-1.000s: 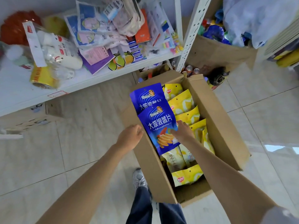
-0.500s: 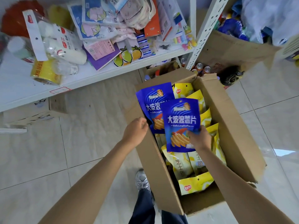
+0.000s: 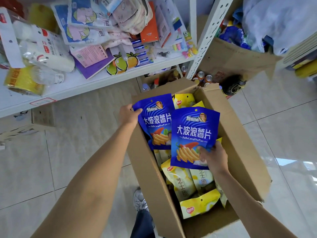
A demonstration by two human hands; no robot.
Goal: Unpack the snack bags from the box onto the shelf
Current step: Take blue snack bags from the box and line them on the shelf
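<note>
An open cardboard box (image 3: 240, 143) stands on the floor, holding several yellow snack bags (image 3: 183, 184) and two blue chip bags. My right hand (image 3: 213, 157) grips the nearer blue bag (image 3: 193, 133) by its lower right corner, lifted above the yellow bags. My left hand (image 3: 129, 114) grips the upper left corner of the second blue bag (image 3: 157, 121), which leans at the box's left wall, partly hidden behind the first. The white shelf (image 3: 72, 90) runs across the upper left.
The shelf is crowded with paper-cup packs (image 3: 44, 50), a yellow tape roll (image 3: 24, 81), booklets and stationery. A metal upright (image 3: 205, 36) stands behind the box. Cans (image 3: 204, 78) and another cardboard box (image 3: 236, 57) sit beyond it. My shoe (image 3: 140, 200) is beside the box.
My right hand lifted the nearer blue bag up and to the right. My left hand moved from the box's edge onto the second blue bag and took hold of its corner.
</note>
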